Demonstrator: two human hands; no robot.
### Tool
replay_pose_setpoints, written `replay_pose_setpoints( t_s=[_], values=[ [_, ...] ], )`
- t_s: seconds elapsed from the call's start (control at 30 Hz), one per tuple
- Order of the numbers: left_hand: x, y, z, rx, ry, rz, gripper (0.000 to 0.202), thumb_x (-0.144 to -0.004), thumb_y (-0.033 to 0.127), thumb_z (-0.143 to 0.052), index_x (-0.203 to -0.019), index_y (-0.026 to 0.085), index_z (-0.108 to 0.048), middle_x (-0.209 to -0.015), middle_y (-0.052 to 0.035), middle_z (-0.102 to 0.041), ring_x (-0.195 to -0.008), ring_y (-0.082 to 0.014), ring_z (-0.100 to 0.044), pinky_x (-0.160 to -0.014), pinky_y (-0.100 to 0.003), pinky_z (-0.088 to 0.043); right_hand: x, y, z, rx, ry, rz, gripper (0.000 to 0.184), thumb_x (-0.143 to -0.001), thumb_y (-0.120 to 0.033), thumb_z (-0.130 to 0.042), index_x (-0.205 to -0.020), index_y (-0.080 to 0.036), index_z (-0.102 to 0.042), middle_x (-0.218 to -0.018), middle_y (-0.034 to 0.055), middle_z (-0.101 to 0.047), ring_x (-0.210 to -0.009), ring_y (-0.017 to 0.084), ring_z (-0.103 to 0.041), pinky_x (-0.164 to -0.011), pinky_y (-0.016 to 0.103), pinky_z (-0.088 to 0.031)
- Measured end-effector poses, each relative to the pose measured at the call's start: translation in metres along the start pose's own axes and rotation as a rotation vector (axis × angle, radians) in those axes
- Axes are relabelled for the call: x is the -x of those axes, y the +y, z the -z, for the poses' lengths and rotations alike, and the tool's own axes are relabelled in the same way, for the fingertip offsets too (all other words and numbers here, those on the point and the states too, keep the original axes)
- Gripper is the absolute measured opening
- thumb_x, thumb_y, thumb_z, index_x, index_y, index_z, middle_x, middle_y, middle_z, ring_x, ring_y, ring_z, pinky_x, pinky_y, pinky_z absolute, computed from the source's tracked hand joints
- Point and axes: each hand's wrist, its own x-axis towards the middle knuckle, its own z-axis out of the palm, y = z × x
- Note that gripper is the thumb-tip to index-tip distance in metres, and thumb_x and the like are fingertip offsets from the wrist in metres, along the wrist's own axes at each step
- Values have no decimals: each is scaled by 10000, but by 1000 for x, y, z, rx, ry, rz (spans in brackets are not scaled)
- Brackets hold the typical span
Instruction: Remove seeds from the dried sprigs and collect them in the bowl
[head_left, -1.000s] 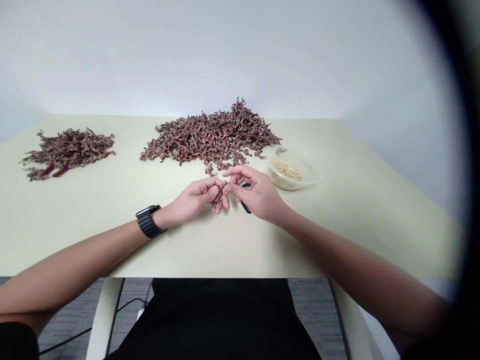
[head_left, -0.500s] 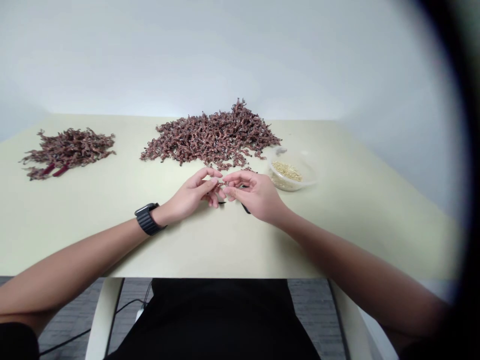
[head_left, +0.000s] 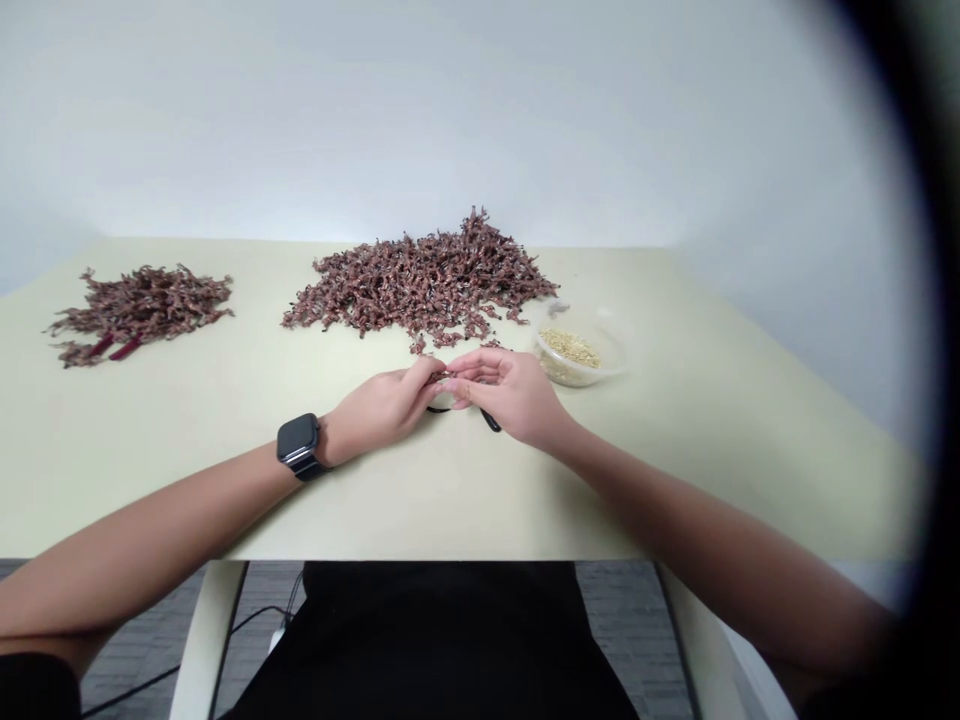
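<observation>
Black strip [head_left: 490, 421], middle hidden, between left hand [head_left: 382, 408], right hand [head_left: 516, 395]

The person is wearing a black top [head_left: 435, 640] with short sleeves, its left sleeve [head_left: 34, 690] dark at the arm, and a black smartwatch [head_left: 298, 440] with a squared face and chunky link band on the left wrist. The left hand [head_left: 379, 410] and right hand [head_left: 510, 395] are showing bare, without gloves.

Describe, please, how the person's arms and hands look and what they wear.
The left hand and right hand are bare, gloveless, forearms uncovered. The left wrist wears a black square-faced smartwatch on a black band. A black sleeve shows lower left.
</observation>
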Motion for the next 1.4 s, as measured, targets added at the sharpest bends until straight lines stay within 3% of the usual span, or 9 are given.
replay_pose_setpoints(
  t_s=[0.3,0.4,0.5,0.63,0.77,0.83,0.93,1.07,1.4],
  values=[
    [3,-11,-4,-308,-32,-174,258,-1085,257,-350,-1265,161,-509,-1007,-142,-702,-828,-230,-672,-671,-298,-480,5,4,-3,149,82,60,364,-812,-480,-831,-1010,-223,-666,-910,41,-762,-773,207,-751,-758,377,-617],
    [2,-12,-5,-306,-12,-153,262,-1093,289,-347,-1273,171,-497,-1007,-133,-701,-794,-218,-667,-651,-288,-459,6,3,-1,355,40,127,358,-867,-468,-784,-1106,-249,-633,-929,26,-758,-791,202,-721,-766,376,-578],
    [0,-15,-8,-279,39,-87,267,-1100,328,-332,-1263,189,-492,-963,-107,-708,-721,-202,-656,-620,-277,-431,7,-6,5,642,25,299,307,-922,-438,-727,-1161,-259,-656,-993,52,-755,-890,239,-683,-848,420,-535],
    [-3,-20,-10,-289,75,-3,276,-1103,362,-322,-1256,214,-498,-913,-81,-725,-680,-202,-656,-613,-275,-410,1,-28,32,812,299,528,167,-1007,-377,-581,-995,-257,-697,-979,82,-731,-979,285,-625,-926,464,-475],
    [-7,-23,-9,-248,89,56,289,-1105,389,-318,-1270,233,-496,-956,-81,-743,-740,-219,-689,-647,-284,-429,-18,-37,91,985,558,377,277,-1018,-397,-518,-943,-231,-727,-882,109,-719,-901,285,-627,-860,433,-460],
    [-8,-24,-9,-235,98,69,292,-1106,395,-310,-1270,238,-495,-955,-74,-741,-759,-221,-698,-658,-283,-435,-27,-30,121,1156,475,186,280,-983,-380,-552,-916,-207,-761,-797,111,-721,-810,273,-640,-786,402,-457],
    [-8,-26,-8,-231,103,80,297,-1108,402,-303,-1266,239,-495,-943,-67,-739,-759,-219,-701,-660,-280,-433,-38,-12,149,1333,235,-67,167,-859,-285,-658,-760,-203,-766,-716,95,-726,-754,262,-653,-698,358,-434],
    [-8,-25,-8,-220,90,81,300,-1108,391,-305,-1268,231,-503,-985,-81,-750,-780,-230,-704,-674,-291,-436,-45,2,157,1337,120,-104,121,-752,-158,-662,-755,-216,-769,-786,55,-764,-766,214,-664,-680,305,-427],
    [-9,-25,-7,-211,88,73,307,-1107,405,-299,-1266,239,-504,-1001,-81,-746,-796,-225,-713,-685,-285,-451,-40,-11,150,1209,211,-72,165,-765,-209,-655,-800,-209,-817,-758,73,-767,-726,241,-676,-673,328,-487]
  ],
)
